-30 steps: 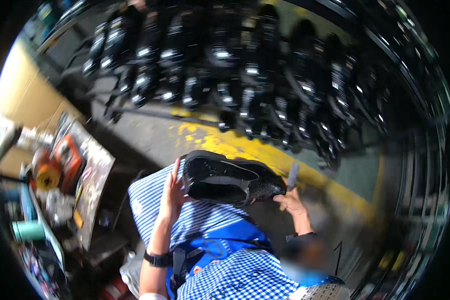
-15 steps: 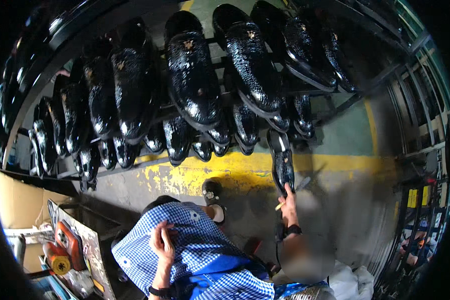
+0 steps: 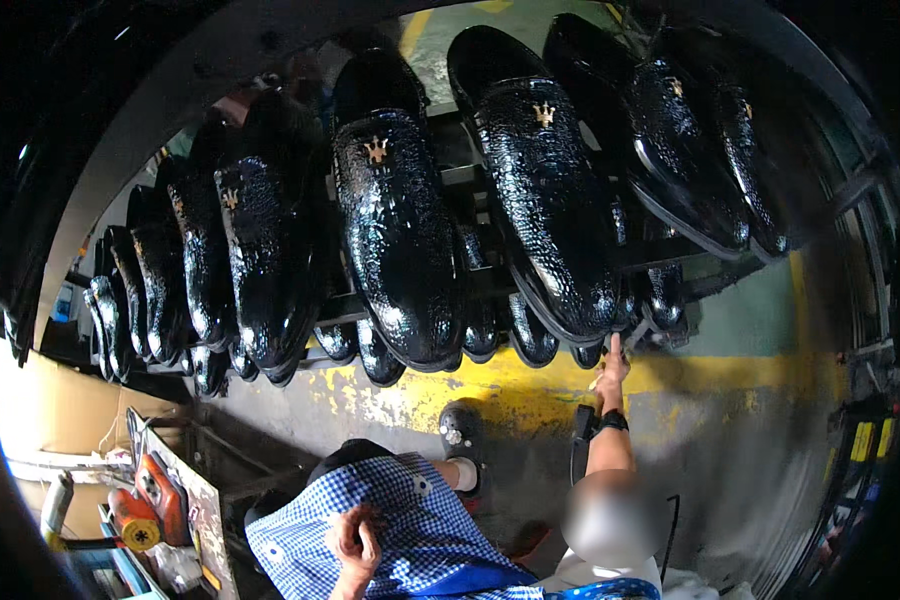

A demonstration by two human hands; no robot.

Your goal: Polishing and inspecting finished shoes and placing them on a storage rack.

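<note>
My right hand, wearing a dark wrist band, reaches forward to the lower tier of a shoe rack. Its fingers close at the toe of a black loafer, most of which is hidden behind the large upper shoes. A small yellowish piece shows at this hand, too small to name. My left hand hovers over a blue-and-white checked apron, fingers loosely curled and nothing visible in them. Above, glossy black textured loafers with gold crown-shaped ornaments hang toe-down along the upper tier. Another such loafer slants over my right hand.
The dark metal rack spans the view. At the lower left, orange-red tools lie beside a worn board and a cardboard sheet. A worn yellow stripe crosses the floor. My dark clog stands near it.
My right hand has moved forward with the loafer, which now lies mostly behind the upper shoes. My left hand has dropped lower, its fingers more curled. The rack looks closer.
</note>
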